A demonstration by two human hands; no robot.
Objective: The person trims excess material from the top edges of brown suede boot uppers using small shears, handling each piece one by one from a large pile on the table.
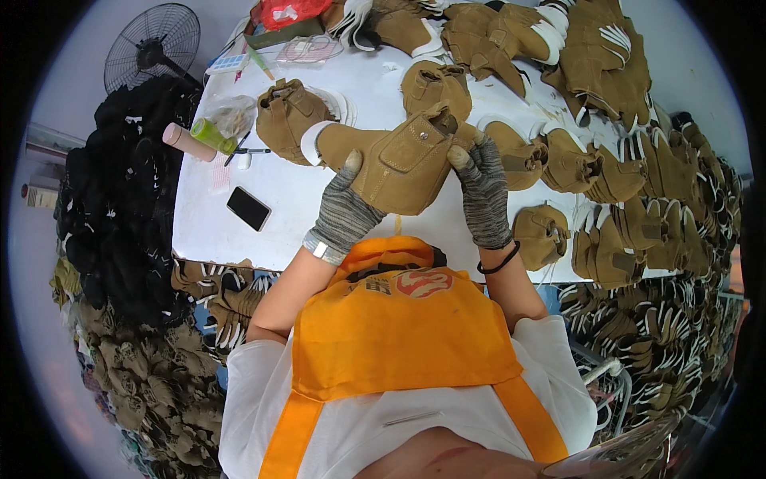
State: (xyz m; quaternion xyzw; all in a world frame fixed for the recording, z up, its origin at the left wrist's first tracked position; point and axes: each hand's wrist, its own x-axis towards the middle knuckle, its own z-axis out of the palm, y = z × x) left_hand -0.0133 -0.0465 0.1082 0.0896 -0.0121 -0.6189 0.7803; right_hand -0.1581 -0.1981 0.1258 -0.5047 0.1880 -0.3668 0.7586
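Note:
A tan suede shoe upper (405,156) with a white-edged toe and a stitched flap with a small metal snap is held up above the white table (303,195). My left hand (348,209), in a grey knitted glove with bare fingertips, grips its lower left side. On the other side, my right hand (486,191), gloved the same way, pinches the upper near its opening. Directly behind it stands another tan upper (436,86), and one more upper (291,116) sits to the left.
Rows of tan uppers (568,160) fill the table's right side, with larger piles (602,60) at the back. A black phone (249,209), a pink bottle (188,142) and a green container (212,136) lie at the left. A fan (152,52) stands beyond black heaped pieces (120,184).

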